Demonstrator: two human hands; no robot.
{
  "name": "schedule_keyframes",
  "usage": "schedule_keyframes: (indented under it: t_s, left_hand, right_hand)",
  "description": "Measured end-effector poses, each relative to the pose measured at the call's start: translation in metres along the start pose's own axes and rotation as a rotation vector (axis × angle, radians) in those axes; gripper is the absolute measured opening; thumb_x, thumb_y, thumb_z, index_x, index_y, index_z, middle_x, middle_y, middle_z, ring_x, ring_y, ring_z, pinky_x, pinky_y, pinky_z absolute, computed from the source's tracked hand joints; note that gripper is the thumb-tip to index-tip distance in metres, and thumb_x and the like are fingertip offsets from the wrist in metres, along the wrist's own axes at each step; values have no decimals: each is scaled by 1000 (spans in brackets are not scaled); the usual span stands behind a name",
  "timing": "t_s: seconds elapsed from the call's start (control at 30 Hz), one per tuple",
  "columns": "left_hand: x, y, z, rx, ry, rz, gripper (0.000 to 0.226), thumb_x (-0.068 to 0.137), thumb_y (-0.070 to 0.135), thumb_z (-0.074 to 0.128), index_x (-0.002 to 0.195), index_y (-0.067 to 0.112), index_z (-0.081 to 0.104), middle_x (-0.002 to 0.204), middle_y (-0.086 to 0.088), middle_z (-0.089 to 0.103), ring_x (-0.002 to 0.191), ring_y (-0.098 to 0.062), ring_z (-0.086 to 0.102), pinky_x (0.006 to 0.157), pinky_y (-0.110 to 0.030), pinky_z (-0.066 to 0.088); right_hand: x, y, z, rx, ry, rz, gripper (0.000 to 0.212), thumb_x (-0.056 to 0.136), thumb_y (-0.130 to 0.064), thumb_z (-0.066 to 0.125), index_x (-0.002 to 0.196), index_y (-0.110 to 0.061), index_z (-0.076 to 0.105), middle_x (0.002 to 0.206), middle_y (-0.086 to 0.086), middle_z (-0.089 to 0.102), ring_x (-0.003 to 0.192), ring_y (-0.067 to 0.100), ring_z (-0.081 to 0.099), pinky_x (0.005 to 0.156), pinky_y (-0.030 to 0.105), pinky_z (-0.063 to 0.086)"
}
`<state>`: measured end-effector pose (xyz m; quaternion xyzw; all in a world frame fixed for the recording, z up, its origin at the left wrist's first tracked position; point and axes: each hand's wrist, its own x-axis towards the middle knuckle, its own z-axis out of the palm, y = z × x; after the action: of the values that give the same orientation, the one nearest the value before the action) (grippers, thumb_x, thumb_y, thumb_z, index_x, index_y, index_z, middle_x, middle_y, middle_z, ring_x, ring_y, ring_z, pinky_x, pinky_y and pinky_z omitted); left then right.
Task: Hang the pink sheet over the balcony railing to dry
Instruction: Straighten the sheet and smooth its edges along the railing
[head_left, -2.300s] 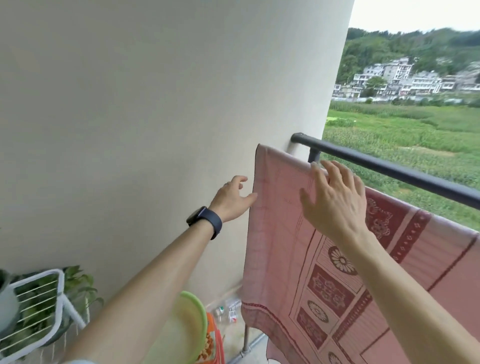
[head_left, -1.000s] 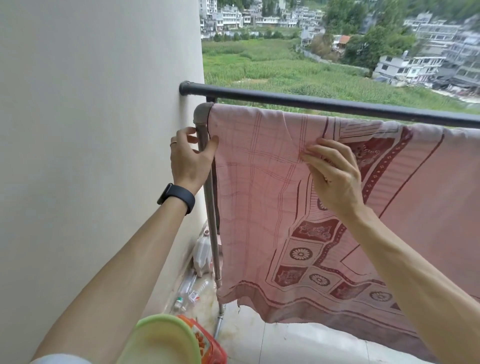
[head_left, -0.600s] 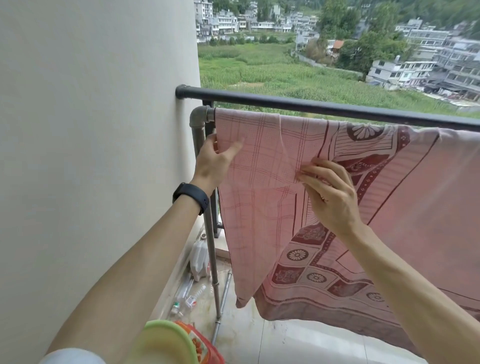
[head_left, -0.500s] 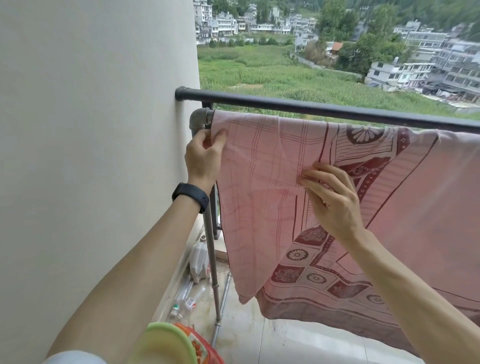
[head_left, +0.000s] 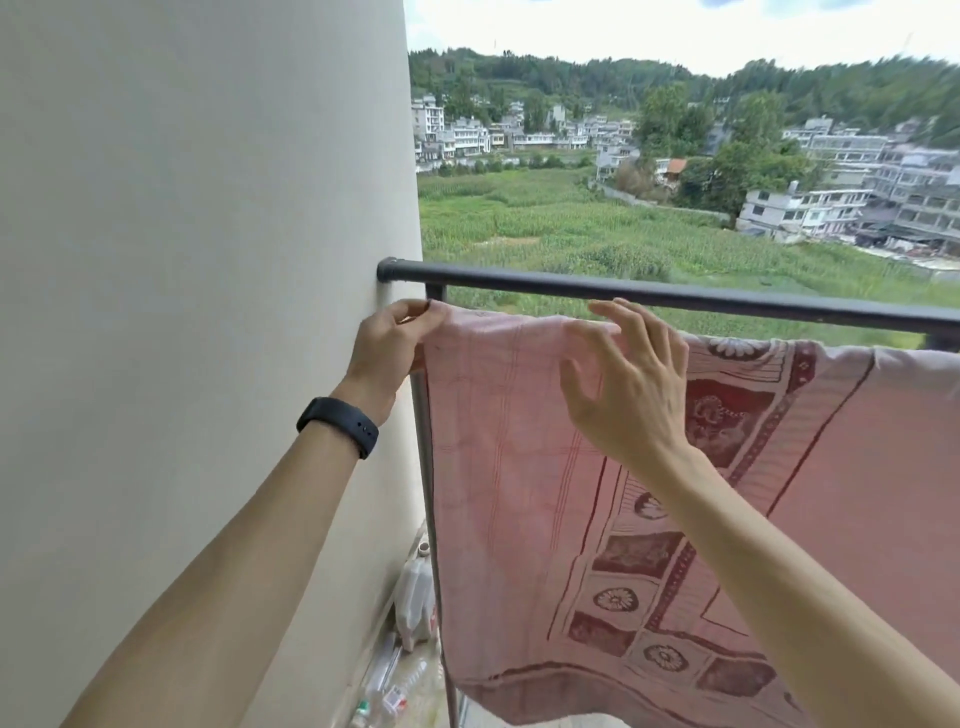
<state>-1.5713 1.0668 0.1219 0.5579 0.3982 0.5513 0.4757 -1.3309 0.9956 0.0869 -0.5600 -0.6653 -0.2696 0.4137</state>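
From the head view, the pink sheet (head_left: 519, 493) was already draped just below the railing (head_left: 675, 296). Its top fold ran along under the dark bar and its long fall hung down on the near side. What carried the fold could not be made out. A grey upright pipe (head_left: 423, 467) dropped from under the railing's wall end, along the sheet's edge.

The left grip (head_left: 387, 348) pinched the sheet's top corner between thumb and fingers, right under the end of the railing. A dark wristband (head_left: 337, 423) sat on that wrist. The right grip (head_left: 628, 395) was released, its fingers spread and raised in front of the fold just below the railing. Whether the fingertips touched the cloth could not be told.

The step in hand looked like squaring up and smoothing, with the hanging itself nearly finished. The next move would likely call for drawing the corner taut toward the railing's end, then sweeping the free palm along the fold to flatten it.

The cloth looked thin and soft, a faded pink with fine check lines, dark red borders, rosettes and squares. Its hem sagged in a shallow curve far below the railing. The railing was a smooth, round, matt black tube. Beneath it, a pale plastic jug (head_left: 415, 603) stood on the floor.
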Motion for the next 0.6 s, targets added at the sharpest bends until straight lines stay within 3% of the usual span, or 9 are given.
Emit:
schedule_keyframes:
  t_s: [0.1,0.2,0.4,0.6]
  left_hand:
    - [6,2,-12,-152,127,18,9,92,27,68,87,22,73,82,5,66,69,-13,62,58,-23,50]
    - [4,-7,-16,-40,91,-73,14,96,30,63,99,19,71,88,2,67,73,-18,60,58,-26,48]
    - [13,1,-25,-190,81,-52,7,94,29,64,90,25,69,78,7,66,68,-11,62,57,-23,50]
    - [9,-11,-25,-17,35,-159,11,94,25,58,93,19,67,81,4,62,72,-17,58,61,-27,47]
  right_hand:
    - [26,-16,9,-41,-245,121,45,96,-52,46,131,-25,56,134,1,60,127,25,51,115,54,24]
    - [38,-24,20,-95,-425,163,52,98,-61,26,127,-29,55,129,-2,62,125,23,51,116,56,17]
    - [42,-31,25,-77,-326,122,52,96,-62,30,124,-27,57,123,0,64,117,24,55,112,56,21]
    - [28,-20,23,-124,-332,82,48,99,-53,38,134,-24,51,138,3,56,126,24,51,114,53,21]
